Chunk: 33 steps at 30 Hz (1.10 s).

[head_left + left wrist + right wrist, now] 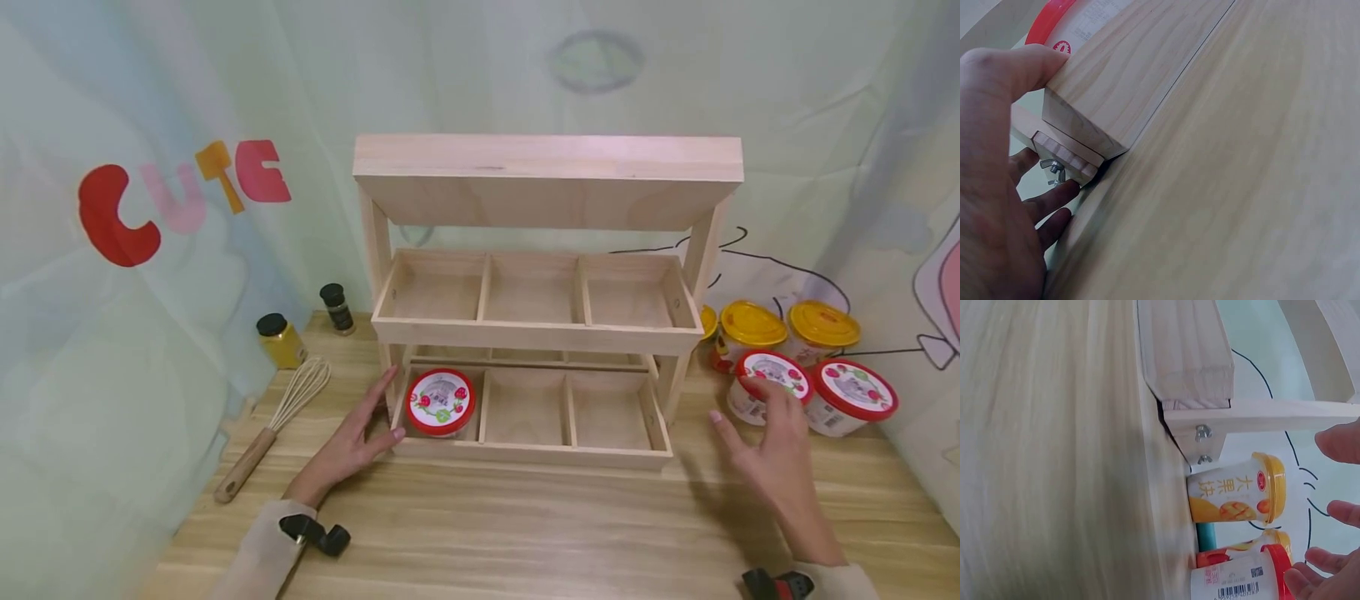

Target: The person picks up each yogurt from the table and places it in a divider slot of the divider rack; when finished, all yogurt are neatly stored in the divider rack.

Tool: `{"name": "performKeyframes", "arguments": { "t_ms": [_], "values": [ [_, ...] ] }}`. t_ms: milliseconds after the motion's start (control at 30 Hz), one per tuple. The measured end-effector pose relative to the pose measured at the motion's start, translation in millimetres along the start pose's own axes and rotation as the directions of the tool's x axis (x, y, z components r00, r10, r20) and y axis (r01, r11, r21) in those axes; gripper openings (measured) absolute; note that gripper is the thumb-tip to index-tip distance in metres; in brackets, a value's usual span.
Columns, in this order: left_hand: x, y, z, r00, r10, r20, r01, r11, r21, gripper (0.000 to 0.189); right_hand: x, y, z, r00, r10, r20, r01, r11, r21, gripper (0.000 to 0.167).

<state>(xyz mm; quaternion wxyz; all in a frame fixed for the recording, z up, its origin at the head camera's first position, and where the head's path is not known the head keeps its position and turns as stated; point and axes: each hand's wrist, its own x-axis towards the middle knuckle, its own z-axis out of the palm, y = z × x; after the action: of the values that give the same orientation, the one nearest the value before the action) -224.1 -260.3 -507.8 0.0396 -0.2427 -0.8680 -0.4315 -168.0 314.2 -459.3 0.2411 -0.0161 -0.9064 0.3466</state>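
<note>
A two-tier wooden display shelf with divided trays stands on the table. One red-lidded tub, with berries printed on its lid, sits in the lower tray's left compartment. My left hand holds that tray's front left corner. In the left wrist view the thumb lies at the corner, with fingers beside the wing nuts. On the right, my right hand reaches over a second red-lidded tub, thumb spread away. The right wrist view shows those fingers near the red rim; contact is hard to tell.
Another red-lidded tub stands at the far right. Several yellow-lidded tubs are behind, one partly hidden by the shelf. To the left are a whisk, a yellow jar with a black lid and a dark shaker bottle.
</note>
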Motion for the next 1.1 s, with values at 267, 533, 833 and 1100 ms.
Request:
{"name": "performKeyframes", "arguments": {
  "t_ms": [267,533,833,1100],
  "values": [
    [0.0,-3.6,1.3,1.0,0.017,-0.008,-0.017,1.0,0.004,0.097,1.4,5.5,-4.3,0.995,0.101,0.008,-0.1,0.993,-0.066,0.073],
    [-0.3,-1.6,1.1,1.0,0.02,-0.006,-0.02,1.0,-0.019,0.098,11.2,10.6,-7.0,0.986,0.165,-0.016,-0.165,0.98,-0.108,0.073],
    [0.7,-2.9,-0.8,1.0,0.022,-0.004,-0.022,1.0,-0.011,0.097,23.2,16.3,-8.6,0.978,0.205,-0.029,-0.207,0.971,-0.121,0.075],
    [0.5,-2.3,-0.4,1.0,0.013,0.004,-0.013,1.0,-0.025,0.098,28.8,26.0,-9.2,0.973,0.227,-0.038,-0.23,0.967,-0.111,0.076]
  ]
}}
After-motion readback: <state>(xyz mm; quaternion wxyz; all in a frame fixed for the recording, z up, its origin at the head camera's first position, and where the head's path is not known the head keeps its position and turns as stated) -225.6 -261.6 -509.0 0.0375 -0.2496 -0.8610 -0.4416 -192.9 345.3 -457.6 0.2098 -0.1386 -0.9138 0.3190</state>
